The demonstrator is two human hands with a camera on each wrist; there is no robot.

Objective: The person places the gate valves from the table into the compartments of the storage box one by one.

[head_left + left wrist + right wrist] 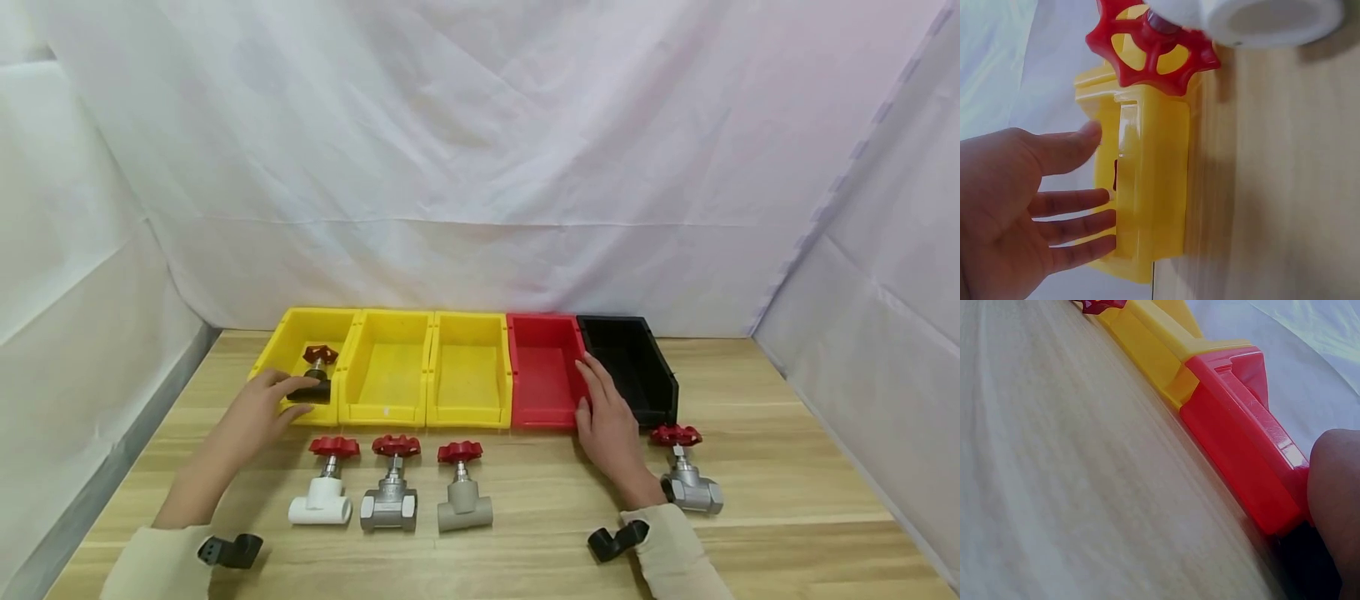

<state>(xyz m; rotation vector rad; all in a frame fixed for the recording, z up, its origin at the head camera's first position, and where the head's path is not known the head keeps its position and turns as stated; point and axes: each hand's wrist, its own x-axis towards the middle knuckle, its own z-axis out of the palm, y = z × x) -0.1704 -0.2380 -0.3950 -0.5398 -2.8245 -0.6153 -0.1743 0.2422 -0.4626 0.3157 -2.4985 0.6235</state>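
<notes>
In the head view my left hand (261, 410) is over the front of the leftmost yellow bin (264, 360), beside a black valve (309, 392) with a dark red handwheel. The left wrist view shows that hand's thumb and fingers spread apart, nothing held between them. A sliver of the red handwheel (1115, 175) shows inside the bin; the valve's body is hidden there. My right hand (606, 421) rests at the side wall between the red bin (546, 417) and the black bin (663, 392), its fingers extended. Only part of it enters the right wrist view.
Two more yellow bins (386, 414) stand in the same row. On the table before them are a white valve (322, 502), a metal valve (388, 504) and a beige valve (464, 507), all with red handwheels. Another metal valve (690, 492) sits right of my right wrist.
</notes>
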